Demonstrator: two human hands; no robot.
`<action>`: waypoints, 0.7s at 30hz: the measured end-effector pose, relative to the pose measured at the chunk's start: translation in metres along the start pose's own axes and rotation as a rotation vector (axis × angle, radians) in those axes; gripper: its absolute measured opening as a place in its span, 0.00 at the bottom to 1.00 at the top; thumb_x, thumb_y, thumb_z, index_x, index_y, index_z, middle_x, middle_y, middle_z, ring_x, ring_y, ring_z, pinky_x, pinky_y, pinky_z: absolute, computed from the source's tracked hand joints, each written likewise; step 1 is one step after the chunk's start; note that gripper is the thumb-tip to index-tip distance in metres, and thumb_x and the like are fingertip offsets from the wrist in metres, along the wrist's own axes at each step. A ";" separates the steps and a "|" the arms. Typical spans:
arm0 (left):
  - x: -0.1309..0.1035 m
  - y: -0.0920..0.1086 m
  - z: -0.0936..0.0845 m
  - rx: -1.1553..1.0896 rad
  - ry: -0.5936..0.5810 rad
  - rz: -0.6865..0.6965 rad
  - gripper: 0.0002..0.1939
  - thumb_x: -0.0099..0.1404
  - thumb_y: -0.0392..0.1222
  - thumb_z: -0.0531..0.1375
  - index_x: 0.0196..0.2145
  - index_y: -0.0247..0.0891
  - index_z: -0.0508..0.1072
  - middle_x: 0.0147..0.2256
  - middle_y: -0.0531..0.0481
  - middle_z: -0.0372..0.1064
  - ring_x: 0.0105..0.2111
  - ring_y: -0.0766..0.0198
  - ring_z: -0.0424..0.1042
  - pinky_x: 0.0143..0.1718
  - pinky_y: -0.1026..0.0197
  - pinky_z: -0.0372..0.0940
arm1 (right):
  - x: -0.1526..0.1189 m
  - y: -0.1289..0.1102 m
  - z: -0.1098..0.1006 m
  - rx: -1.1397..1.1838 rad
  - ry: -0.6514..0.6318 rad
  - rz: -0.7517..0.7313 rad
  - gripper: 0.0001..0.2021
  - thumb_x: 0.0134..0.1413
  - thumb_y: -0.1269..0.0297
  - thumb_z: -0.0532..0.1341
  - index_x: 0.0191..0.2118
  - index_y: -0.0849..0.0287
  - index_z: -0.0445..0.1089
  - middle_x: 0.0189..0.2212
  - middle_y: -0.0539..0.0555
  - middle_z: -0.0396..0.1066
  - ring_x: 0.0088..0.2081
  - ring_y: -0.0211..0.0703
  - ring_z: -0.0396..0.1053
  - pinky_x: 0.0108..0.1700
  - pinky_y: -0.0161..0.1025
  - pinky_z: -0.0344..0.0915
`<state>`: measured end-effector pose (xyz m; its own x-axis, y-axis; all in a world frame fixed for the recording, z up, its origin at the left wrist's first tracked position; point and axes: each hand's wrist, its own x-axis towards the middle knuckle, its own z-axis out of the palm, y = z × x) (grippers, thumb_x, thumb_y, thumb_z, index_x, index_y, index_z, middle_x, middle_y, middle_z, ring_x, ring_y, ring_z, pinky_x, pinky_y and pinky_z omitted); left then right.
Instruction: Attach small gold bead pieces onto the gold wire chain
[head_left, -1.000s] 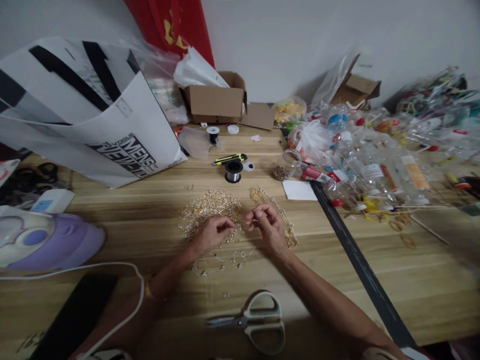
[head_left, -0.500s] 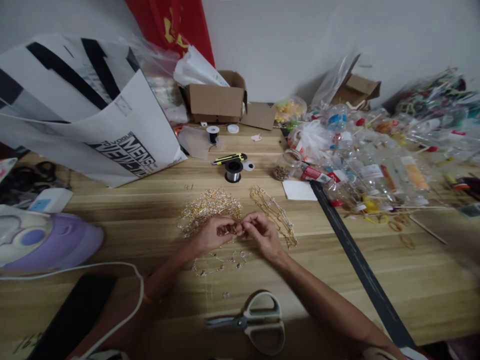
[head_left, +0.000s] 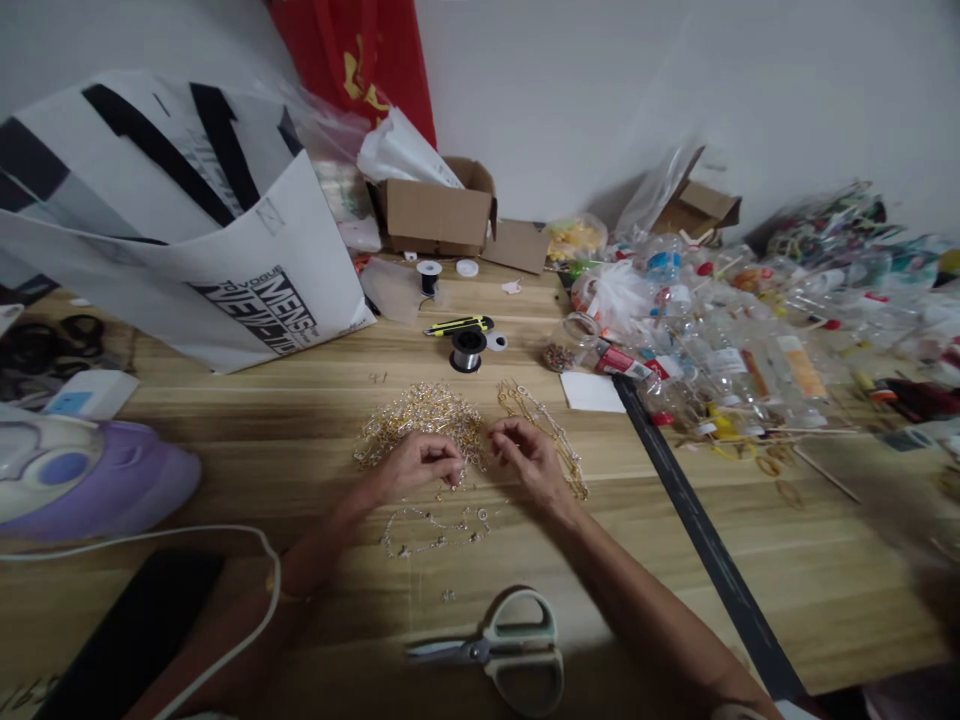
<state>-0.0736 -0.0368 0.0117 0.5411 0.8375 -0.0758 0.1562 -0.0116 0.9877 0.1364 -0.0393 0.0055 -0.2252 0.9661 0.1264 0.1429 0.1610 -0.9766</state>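
At the middle of the wood-grain desk (head_left: 292,430), in the head view, the two bare hands work close together but apart. The left hand (head_left: 429,462) has its thumb and fingertips pressed together at the near right edge of a tangled heap of gold and silver beaded chains (head_left: 420,415); whether they pinch anything is too small to tell. The right hand (head_left: 529,458) is palm down with curled fingers, its fingertips near the thumb; I cannot tell whether they meet or hold anything. It lies between the heap and several long gold and silver chains (head_left: 566,455) laid out side by side.

Nearer the person, a silver chain with dark beads (head_left: 405,551) lies in a loose loop. Below it are open-handled scissors with pale grips (head_left: 480,652), blades pointing left.

Beyond the heap stand a black spool of silver wire (head_left: 468,355) and, just behind it, a yellow and black utility knife (head_left: 459,325). To the left are a large white paper bag with black lettering (head_left: 300,290) and a purple and cream plastic object (head_left: 142,480), with a white cable (head_left: 262,540) curving below it. To the right, a long black strip (head_left: 697,520) runs towards a pile of clear plastic bottles (head_left: 731,370).
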 end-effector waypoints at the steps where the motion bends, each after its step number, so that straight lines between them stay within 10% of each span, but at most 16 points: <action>1: 0.000 0.000 -0.002 0.003 0.025 -0.005 0.13 0.60 0.46 0.60 0.25 0.34 0.73 0.24 0.48 0.74 0.26 0.66 0.73 0.31 0.64 0.67 | 0.002 0.003 -0.001 -0.071 0.010 -0.018 0.09 0.58 0.60 0.58 0.37 0.60 0.69 0.28 0.52 0.69 0.28 0.38 0.66 0.29 0.34 0.63; 13: -0.001 -0.014 -0.015 0.111 0.216 -0.013 0.10 0.60 0.44 0.58 0.28 0.34 0.72 0.21 0.50 0.73 0.22 0.66 0.72 0.27 0.65 0.65 | 0.020 -0.009 0.011 -1.119 -0.392 -0.227 0.14 0.57 0.74 0.54 0.47 0.56 0.68 0.50 0.58 0.64 0.37 0.41 0.69 0.34 0.34 0.63; 21: -0.001 -0.012 -0.018 0.157 0.281 0.001 0.10 0.59 0.43 0.58 0.26 0.33 0.72 0.22 0.50 0.72 0.23 0.66 0.70 0.27 0.66 0.62 | 0.038 -0.008 0.012 -1.293 -0.559 -0.277 0.10 0.62 0.73 0.51 0.45 0.60 0.66 0.42 0.58 0.68 0.34 0.42 0.69 0.34 0.37 0.62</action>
<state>-0.0906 -0.0278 0.0020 0.2954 0.9553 -0.0129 0.2931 -0.0778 0.9529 0.1147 -0.0063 0.0161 -0.6892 0.7180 -0.0974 0.7240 0.6877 -0.0531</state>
